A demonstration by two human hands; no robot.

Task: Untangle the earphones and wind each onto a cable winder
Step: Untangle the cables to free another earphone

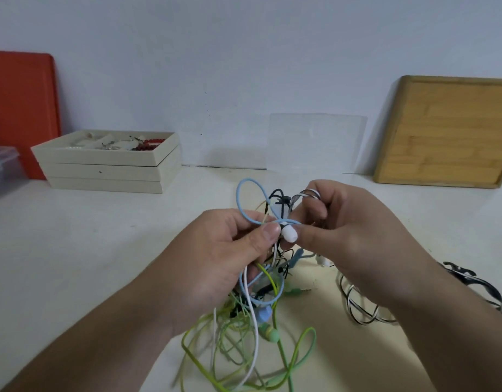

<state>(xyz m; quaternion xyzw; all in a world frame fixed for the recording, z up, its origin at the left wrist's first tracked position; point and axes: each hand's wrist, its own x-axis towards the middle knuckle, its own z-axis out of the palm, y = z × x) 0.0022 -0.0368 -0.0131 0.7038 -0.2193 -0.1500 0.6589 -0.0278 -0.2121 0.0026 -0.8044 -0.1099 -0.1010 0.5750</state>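
The untangling step is in hand, and no cable looks to be freed yet. A knot of earphone cables (pixel 261 278) is held up over the table (pixel 102 250), near the centre of the view, with loose green loops (pixel 297 360) trailing toward six o'clock. The left hand (pixel 224 250) is closed on the bundle, its thumb pressed against the strands. The right hand (pixel 348 236) meets it at three o'clock and pinches a white earbud (pixel 289 233) between thumb and finger, with a black-and-white cable (pixel 309 193) looped round one finger. A blue loop (pixel 249 199) stands up toward twelve o'clock. More black-and-white cable (pixel 363 309) lies on the table at four o'clock. No cable winder can be made out with certainty.

Next, it is judged that the white earbud must be fed back through the blue loop while the bundle is kept slack, since pulling would tighten the knot. At ten o'clock a stacked tray (pixel 108 165) is seen; at two o'clock a wooden board (pixel 447 131) is leaned on the wall.
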